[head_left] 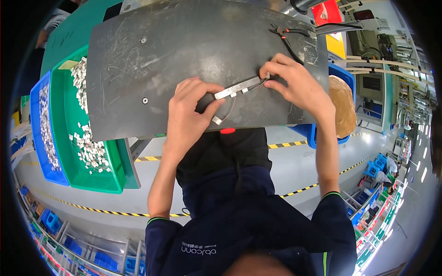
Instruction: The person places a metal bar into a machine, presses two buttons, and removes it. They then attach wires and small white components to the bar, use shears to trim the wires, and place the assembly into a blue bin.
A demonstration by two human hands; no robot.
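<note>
A scuffed dark grey worktable (193, 50) lies below, a green bin (64, 110) of small white connectors (94, 152) at its left. Over the table, the left hand (189, 106) and right hand (297, 78) face each other, diagonal cutters (282, 34) resting beyond the right one. Between the hands sits a silver metal bar (237, 88), its left end grasped by the left; the right pinches a dark cable (261, 83) at its other end. A thin wire (229, 109) curves nearby to a white plug (217, 120)

Factory workspace (parts bins (66, 110), hazard tape (287, 145))
</note>
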